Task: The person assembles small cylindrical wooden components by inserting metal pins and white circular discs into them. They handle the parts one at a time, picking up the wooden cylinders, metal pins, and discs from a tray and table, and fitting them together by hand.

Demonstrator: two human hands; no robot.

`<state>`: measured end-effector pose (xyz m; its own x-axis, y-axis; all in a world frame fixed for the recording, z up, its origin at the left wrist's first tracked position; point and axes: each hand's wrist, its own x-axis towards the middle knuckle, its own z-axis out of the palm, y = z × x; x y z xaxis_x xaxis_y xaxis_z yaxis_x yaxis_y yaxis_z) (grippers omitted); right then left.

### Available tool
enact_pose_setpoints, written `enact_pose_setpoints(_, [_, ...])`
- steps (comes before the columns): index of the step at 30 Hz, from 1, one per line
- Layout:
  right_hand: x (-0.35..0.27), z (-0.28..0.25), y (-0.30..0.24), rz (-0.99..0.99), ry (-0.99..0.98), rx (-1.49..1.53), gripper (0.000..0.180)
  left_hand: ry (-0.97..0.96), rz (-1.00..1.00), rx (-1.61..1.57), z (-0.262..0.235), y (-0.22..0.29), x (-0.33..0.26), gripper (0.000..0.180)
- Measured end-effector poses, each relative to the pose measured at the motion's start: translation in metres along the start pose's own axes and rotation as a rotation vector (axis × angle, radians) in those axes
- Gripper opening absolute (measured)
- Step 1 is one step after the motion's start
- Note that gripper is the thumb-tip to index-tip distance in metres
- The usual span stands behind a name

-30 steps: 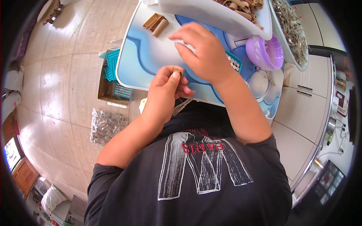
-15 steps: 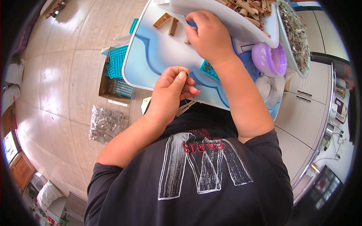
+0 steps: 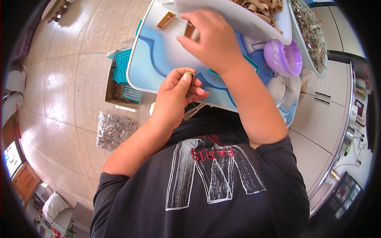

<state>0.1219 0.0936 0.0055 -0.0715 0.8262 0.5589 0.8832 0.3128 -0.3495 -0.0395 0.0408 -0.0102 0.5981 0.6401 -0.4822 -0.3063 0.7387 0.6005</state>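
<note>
Close to the table's near edge, my left hand (image 3: 177,88) pinches a small narrow brown plastic casing (image 3: 190,81) upright between thumb and fingers. My right hand (image 3: 212,39) is over the far part of the table, curled around another brown plastic piece (image 3: 191,32), blurred by motion. Its thumb and forefinger stand apart on either side of the piece. Left of that hand, a loose brown casing (image 3: 166,20) lies on the white-and-blue tabletop (image 3: 168,49). Beneath my right forearm, a teal tray (image 3: 251,63) is mostly hidden.
A white bin (image 3: 238,18) of brown pieces stands at the far side. Right of it are a purple bowl (image 3: 283,57) and a basket of metallic-looking small parts (image 3: 308,35). On the floor at left sit a box with teal trays (image 3: 124,67) and a clear bag of pieces (image 3: 115,131).
My right hand has moved left, and a brown piece now shows between its thumb and forefinger. Of two loose casings left of it, one remains visible. My left hand keeps its casing.
</note>
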Motion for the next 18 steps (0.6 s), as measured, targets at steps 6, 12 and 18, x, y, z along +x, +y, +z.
enact_pose_setpoints(6, [-0.049, -0.07, -0.033, 0.24, -0.33, 0.313, 0.025, -0.025, 0.036, 0.051, 0.004, -0.004, -0.002, 0.02])
enact_pose_setpoints(12, [-0.078, -0.08, -0.036, 0.447, -0.346, 0.596, 0.026, -0.025, 0.1, 0.164, 0.018, -0.011, -0.006, 0.019])
enact_pose_setpoints(18, [-0.097, -0.09, -0.036, 0.548, -0.387, 0.69, 0.034, -0.038, 0.145, 0.295, 0.022, -0.024, -0.008, 0.019])
